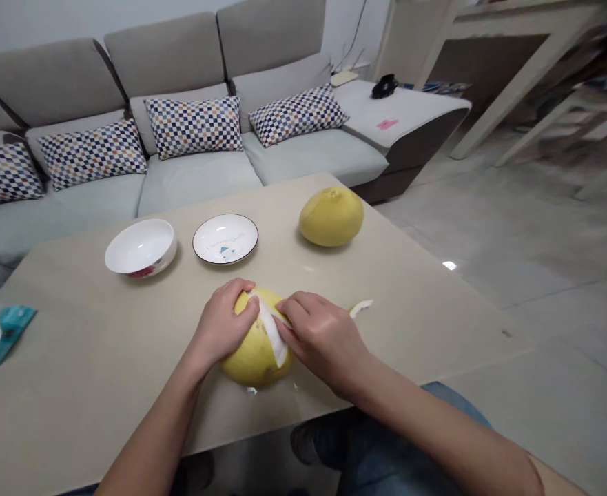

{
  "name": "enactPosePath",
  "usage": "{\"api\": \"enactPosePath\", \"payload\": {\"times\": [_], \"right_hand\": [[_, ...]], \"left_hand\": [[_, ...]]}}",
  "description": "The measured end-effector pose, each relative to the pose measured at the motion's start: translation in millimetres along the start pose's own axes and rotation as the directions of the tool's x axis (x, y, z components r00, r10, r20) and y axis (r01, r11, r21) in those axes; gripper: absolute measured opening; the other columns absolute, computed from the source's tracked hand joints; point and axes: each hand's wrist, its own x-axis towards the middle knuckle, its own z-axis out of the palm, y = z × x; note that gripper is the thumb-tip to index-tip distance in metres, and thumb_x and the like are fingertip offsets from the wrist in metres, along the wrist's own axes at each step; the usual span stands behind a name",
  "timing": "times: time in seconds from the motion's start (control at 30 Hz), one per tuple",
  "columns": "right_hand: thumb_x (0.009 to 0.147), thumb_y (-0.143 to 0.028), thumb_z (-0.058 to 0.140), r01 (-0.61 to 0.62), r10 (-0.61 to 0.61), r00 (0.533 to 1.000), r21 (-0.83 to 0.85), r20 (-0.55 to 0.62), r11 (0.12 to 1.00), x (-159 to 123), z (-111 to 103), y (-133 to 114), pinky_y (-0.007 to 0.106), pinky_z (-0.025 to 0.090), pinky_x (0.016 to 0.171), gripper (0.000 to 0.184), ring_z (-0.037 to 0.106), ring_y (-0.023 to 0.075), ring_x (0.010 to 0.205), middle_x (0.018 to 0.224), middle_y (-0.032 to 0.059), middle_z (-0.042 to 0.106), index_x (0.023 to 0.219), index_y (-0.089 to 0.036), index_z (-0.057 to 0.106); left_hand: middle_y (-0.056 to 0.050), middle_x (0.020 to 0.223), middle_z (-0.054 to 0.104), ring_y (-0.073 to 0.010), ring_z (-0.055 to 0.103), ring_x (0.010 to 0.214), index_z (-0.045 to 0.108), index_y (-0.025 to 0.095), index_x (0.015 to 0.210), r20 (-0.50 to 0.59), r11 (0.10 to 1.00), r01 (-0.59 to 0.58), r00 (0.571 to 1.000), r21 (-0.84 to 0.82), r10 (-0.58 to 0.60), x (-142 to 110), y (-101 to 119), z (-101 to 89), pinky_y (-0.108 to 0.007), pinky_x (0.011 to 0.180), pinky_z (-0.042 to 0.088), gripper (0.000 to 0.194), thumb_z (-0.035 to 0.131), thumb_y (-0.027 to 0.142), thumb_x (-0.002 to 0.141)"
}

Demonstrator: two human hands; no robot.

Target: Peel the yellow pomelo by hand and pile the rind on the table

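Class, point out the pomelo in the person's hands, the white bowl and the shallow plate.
Pomelo (256, 362): head view, on its yellow rind below the hands.
White bowl (140, 246): head view, on its inner wall.
Shallow plate (225, 238): head view, on its white centre.

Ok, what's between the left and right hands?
Head view: a white strip of peel on the yellow pomelo, with the left hand and right hand on either side.
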Motion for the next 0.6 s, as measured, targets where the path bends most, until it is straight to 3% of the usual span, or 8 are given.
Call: {"api": "enactPosePath", "payload": {"times": [0.1, 0.23, 0.4, 0.47, 0.6], "right_hand": [[0.085, -0.018, 0.063, -0.025, 0.025, 1.0, 0.003, 0.006, 1.0, 0, -2, 0, 0.03, 0.043, 0.058, 0.009, 0.062, 0.0207, 0.068, 0.073, 0.0053, 0.066, 0.077, -0.015, 0.065], [0.084, -0.006, 0.058, 0.063, -0.066, 0.996, -0.063, -0.053, 0.996, -3, 0, -6, 0.029, 0.041, 0.059, 0.016, 0.064, 0.0201, 0.072, 0.085, 0.0078, 0.071, 0.096, -0.011, 0.068], [0.089, -0.016, 0.058, -0.007, 0.003, 0.999, -0.088, -0.054, 0.996, 4, 5, -5, 0.03, 0.036, 0.053, 0.012, 0.06, 0.019, 0.06, 0.067, 0.0042, 0.065, 0.084, -0.014, 0.069], [0.089, -0.019, 0.059, -0.029, 0.029, 1.0, -0.06, -0.003, 0.998, 7, 1, -4, 0.029, 0.038, 0.055, 0.011, 0.062, 0.0191, 0.064, 0.072, 0.0045, 0.068, 0.085, -0.015, 0.068], [0.087, -0.009, 0.059, 0.037, -0.034, 0.99, -0.024, 0.135, 0.999, 8, -7, -8, 0.028, 0.041, 0.059, 0.015, 0.066, 0.0189, 0.074, 0.09, 0.0067, 0.073, 0.098, -0.015, 0.068]], "left_hand": [[-0.005, 0.118, 0.067, -0.0243, 0.06, 0.115, 0.061, 0.022, 0.106, -0.008, 1.0, -0.015, 1.0, 0.015, 0.016, -4, -1, 1.7, -0.042, 0.102, 0.044, 0.023, 0.047, 0.03, 0.089], [-0.006, 0.119, 0.067, -0.0239, 0.059, 0.116, 0.06, 0.022, 0.108, -0.036, 0.998, -0.045, 0.998, 0.034, 0.046, -10, -2, 4.1, -0.043, 0.104, 0.044, 0.024, 0.048, 0.028, 0.088], [-0.006, 0.117, 0.067, -0.0242, 0.059, 0.115, 0.059, 0.021, 0.106, -0.061, 0.995, -0.061, 0.996, 0.077, 0.066, -13, -1, 4.9, -0.043, 0.103, 0.045, 0.022, 0.048, 0.027, 0.087], [-0.006, 0.117, 0.067, -0.0241, 0.06, 0.114, 0.059, 0.022, 0.106, -0.06, 0.995, -0.065, 0.996, 0.076, 0.07, -15, -1, 4.5, -0.043, 0.103, 0.045, 0.022, 0.048, 0.027, 0.087], [-0.006, 0.119, 0.066, -0.0241, 0.058, 0.117, 0.058, 0.022, 0.108, -0.066, 0.99, -0.112, 0.991, 0.08, 0.118, -22, -1, 3.8, -0.044, 0.105, 0.044, 0.024, 0.05, 0.025, 0.086]]}}
